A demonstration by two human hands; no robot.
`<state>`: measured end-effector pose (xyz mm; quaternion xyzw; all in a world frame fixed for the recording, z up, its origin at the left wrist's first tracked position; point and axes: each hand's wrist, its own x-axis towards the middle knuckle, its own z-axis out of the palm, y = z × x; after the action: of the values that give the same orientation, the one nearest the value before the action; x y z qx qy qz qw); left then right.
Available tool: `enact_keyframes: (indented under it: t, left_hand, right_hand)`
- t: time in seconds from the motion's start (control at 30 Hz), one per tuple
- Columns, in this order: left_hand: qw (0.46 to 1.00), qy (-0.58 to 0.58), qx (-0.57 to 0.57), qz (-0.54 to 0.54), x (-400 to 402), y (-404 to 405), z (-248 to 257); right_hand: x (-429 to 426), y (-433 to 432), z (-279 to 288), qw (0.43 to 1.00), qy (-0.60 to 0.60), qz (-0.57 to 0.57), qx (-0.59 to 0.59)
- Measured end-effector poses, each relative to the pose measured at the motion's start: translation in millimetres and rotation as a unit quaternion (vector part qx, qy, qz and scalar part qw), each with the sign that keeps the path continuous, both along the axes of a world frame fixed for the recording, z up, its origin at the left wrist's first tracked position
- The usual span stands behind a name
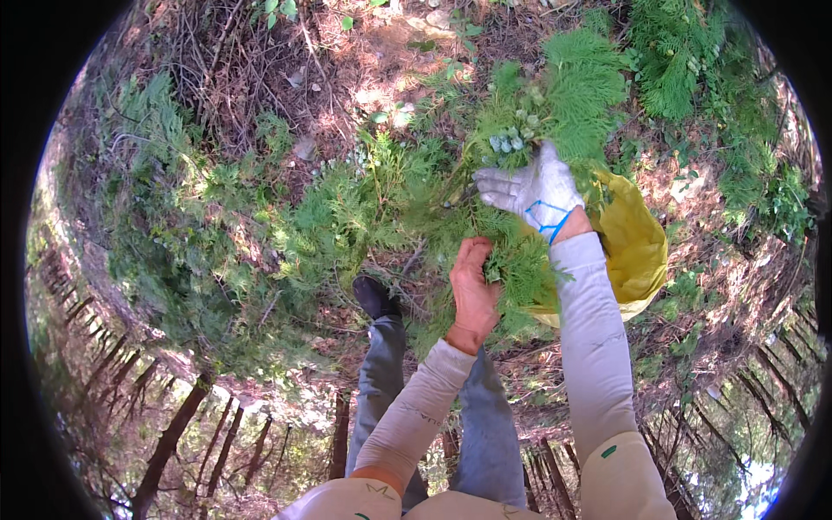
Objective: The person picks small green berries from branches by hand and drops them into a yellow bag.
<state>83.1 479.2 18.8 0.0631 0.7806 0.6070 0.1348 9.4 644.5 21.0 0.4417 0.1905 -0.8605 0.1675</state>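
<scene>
My left hand point(476, 289), bare, is closed around a green conifer sprig point(520, 266) in front of my body. To its upper right is my right hand point(530, 185), in a whitish glove with a blue cord at the wrist, fingers extended against a conifer branch. That branch bears a cluster of pale blue-green cones point(507, 142) just beyond the fingertips; whether the right hand grips it is unclear. A yellow bag point(634, 244) with a wide mouth sits beside and partly behind my right forearm. Foliage hides part of the bag's opening.
Cut or low conifer boughs point(351, 208) spread across the ground on the left and centre. Dry twigs point(234, 78) lie at the upper left. My shoe point(374, 297) stands among the boughs. More green foliage point(676, 58) is at the upper right; tree trunks point(169, 442) rise along the lower rim.
</scene>
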Motion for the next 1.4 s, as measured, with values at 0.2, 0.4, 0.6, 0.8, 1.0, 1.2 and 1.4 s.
enact_keyframes:
  t: [0.2, 0.4, 0.6, 0.8, 1.0, 1.2, 1.4]
  left_hand:
    - [0.989, -0.125, 0.065, 0.044, 34.9, -13.4, 57.7]
    - [0.970, -0.215, 0.061, 0.092, 58.1, -31.6, 147.9]
    - [0.965, -0.224, 0.127, 0.049, 100.3, 26.2, 161.0]
    - [0.743, -0.652, 0.145, 0.038, 85.8, 98.0, -24.5]
    - [0.732, -0.605, 0.291, 0.113, 99.2, 55.3, -52.7]
    - [0.698, -0.516, 0.489, 0.088, 98.3, -0.3, -86.9]
    - [0.756, -0.518, 0.398, 0.044, 54.0, 32.5, -58.8]
  right_hand:
    - [5.0, 19.1, -1.0, 0.960, -0.078, -0.254, -0.088]
    - [55.4, 17.3, 15.7, 0.926, -0.104, -0.239, -0.272]
    - [83.7, 49.9, 0.8, 0.966, 0.099, -0.236, -0.045]
    - [68.0, 67.0, -15.1, 0.982, 0.155, 0.006, 0.108]
    - [124.3, 39.4, -22.8, 0.976, 0.199, 0.042, 0.074]
    - [193.0, -11.4, -15.9, 0.965, 0.229, -0.125, 0.000]
    - [194.9, 62.3, -15.3, 0.947, 0.316, 0.056, -0.016]
